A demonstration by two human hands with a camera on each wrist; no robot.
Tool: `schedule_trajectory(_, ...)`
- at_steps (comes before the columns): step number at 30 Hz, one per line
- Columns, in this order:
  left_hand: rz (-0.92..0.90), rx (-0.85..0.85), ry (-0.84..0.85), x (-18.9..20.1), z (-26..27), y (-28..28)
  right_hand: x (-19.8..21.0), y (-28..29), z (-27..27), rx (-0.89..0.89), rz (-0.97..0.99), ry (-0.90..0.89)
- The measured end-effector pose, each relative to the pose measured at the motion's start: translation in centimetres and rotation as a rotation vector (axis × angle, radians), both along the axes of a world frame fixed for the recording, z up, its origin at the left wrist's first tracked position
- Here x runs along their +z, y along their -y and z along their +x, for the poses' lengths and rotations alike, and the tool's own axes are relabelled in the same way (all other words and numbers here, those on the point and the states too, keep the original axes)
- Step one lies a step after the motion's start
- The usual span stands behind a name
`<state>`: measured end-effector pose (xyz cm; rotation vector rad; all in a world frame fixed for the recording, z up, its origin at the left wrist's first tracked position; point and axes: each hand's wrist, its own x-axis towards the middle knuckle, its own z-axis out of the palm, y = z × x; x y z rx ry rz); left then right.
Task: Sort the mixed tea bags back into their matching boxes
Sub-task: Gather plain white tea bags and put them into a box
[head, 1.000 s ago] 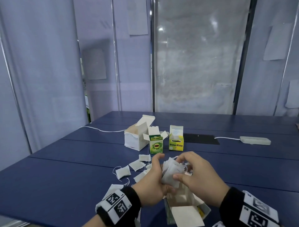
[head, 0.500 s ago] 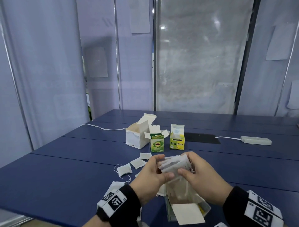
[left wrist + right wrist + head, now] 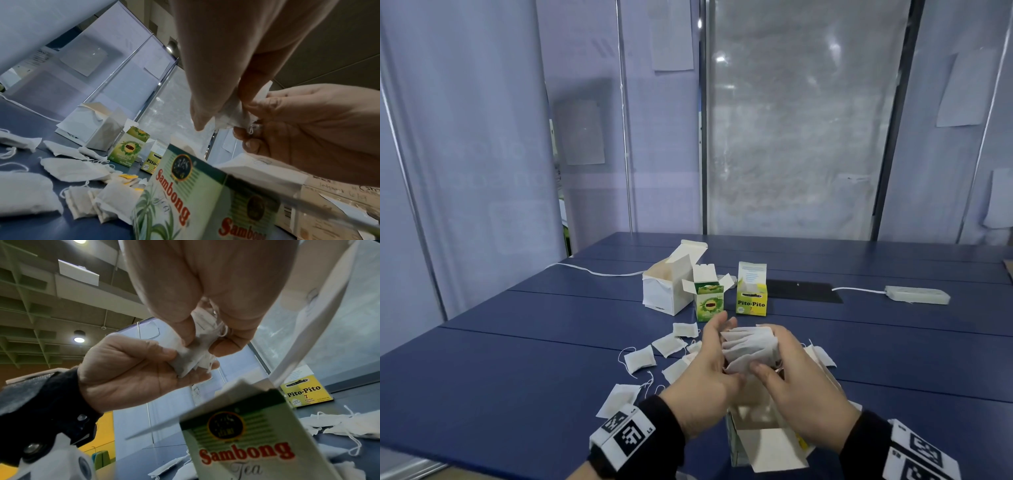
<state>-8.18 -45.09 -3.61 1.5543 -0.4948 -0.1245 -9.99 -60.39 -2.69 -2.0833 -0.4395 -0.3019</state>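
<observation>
Both hands, the left hand [image 3: 709, 373] and the right hand [image 3: 796, 383], grip a bunch of tea bags [image 3: 751, 349] just above the near Sambong box [image 3: 763, 445], while many loose bags [image 3: 643, 358] on the table [image 3: 517, 377] are not yet sorted.

The hands hide most of the Sambong box [image 3: 763, 442] in the head view. How many tea bags [image 3: 750, 349] they hold is unclear; the box's inside stays unseen.
</observation>
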Motion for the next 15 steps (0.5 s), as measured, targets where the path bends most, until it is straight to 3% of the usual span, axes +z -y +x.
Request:
schedule_trajectory(6,-0.02,-0.016,-0.053,0.3,-0.3,0.2,-0.2,0.4,0.1,-0.011,0.033,-0.031)
schedule_trajectory(15,-0.337,-0.039,-0.287,1.1,0.4,0.0,-0.3,1.4,1.0,-0.018,0.211,-0.104)
